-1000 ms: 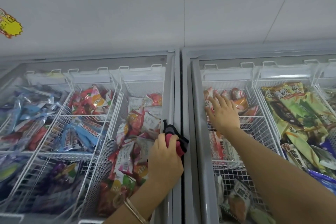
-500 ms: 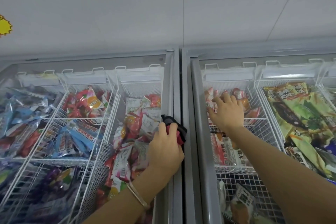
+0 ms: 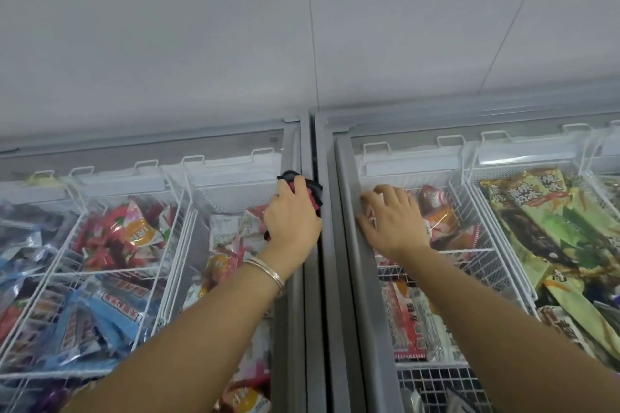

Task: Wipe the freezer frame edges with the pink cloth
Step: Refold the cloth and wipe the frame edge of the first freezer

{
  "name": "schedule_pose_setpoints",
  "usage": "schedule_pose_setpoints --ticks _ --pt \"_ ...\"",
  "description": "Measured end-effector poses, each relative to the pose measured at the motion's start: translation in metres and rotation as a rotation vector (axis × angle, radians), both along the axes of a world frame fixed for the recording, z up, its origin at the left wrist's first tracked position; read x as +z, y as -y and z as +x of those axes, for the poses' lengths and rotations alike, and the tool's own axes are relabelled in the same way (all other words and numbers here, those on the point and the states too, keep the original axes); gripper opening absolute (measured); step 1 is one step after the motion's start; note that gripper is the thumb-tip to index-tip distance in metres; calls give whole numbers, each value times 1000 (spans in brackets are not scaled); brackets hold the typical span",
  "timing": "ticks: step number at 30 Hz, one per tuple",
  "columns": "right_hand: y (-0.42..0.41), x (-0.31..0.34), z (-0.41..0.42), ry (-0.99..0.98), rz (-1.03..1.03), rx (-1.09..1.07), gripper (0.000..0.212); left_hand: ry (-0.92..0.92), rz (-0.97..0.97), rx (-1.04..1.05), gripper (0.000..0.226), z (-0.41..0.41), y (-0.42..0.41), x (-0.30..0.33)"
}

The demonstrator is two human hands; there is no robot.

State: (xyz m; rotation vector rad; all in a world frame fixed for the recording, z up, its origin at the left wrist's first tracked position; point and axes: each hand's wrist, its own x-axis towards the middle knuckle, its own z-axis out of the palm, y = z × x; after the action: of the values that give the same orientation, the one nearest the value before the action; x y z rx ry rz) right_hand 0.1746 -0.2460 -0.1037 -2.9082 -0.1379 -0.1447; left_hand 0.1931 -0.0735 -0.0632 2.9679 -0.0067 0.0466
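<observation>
Where freezers (image 3: 310,312) abut: grey frames, white wall (image 3: 302,27).

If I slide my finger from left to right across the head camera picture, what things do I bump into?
Blue wrapped ice creams → red and orange packets → left hand holding the pink cloth → grey freezer frame edges → right hand → green wrapped ice lollies.
</observation>
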Motion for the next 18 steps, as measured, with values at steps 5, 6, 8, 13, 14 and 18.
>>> schedule_pose_setpoints --ticks 5,6,8,13,14,18 --pt "2 -3 1 20 28 -15 41 -14 8 10 55 56 6 2" --pt "2 -2 1 21 34 -14 42 -17 8 15 54 65 6 2" --pt "2 -2 1 15 45 -22 42 -27 0 12 53 82 8 1" --pt "2 -3 1 5 60 -22 41 -13 -24 25 47 106 11 -1" --pt "2 -4 2 6 61 -24 41 -7 0 21 48 109 11 -2" --pt "1 -4 2 18 75 -30 40 -15 71 6 46 109 10 -4"
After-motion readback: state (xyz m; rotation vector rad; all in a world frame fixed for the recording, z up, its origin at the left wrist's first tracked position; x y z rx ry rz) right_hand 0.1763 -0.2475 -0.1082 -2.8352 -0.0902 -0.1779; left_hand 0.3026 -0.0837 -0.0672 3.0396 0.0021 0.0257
